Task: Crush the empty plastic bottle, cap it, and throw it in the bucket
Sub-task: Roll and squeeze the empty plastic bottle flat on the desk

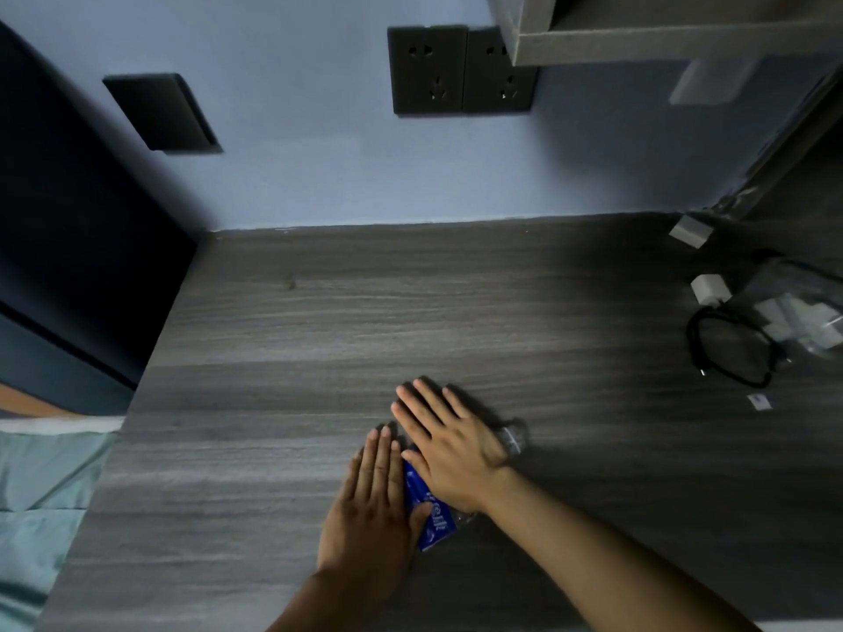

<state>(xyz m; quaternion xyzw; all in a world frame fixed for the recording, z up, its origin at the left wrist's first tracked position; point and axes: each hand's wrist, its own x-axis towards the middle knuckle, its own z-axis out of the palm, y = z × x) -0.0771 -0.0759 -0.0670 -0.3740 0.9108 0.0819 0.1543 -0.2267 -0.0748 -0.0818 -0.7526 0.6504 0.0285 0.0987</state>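
A clear plastic bottle [432,517] with a blue label lies on its side on the grey wooden desk [319,339], near the front edge. Its neck end [513,437] pokes out to the right from under my right hand. My right hand [449,442] lies flat, palm down, on the upper part of the bottle, fingers spread. My left hand [372,508] rests flat beside it, its thumb on the blue label. Most of the bottle is hidden under the two hands. No cap and no bucket are in view.
At the desk's right side lie a white charger plug [709,289], a coiled black cable [730,353] and a clear bag [803,312] with white items. Wall sockets [460,70] sit above the desk; a shelf [661,34] overhangs at top right. A bed with green sheets [41,504] lies left.
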